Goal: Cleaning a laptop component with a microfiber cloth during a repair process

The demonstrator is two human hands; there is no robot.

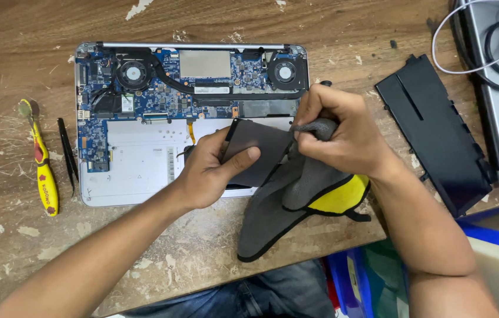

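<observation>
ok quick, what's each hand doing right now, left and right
Left hand: closed on a flat dark panel, thumb on top.
Right hand: closed, pinching a grey and yellow cloth against the panel.

From my remote seat I see two bare forearms entering from the bottom of the frame, no sleeves, watch or rings on the left hand (pixel 211 171) or right hand (pixel 344 132) (no gloves either). Blue jeans (pixel 249 294) show at bottom centre.
</observation>
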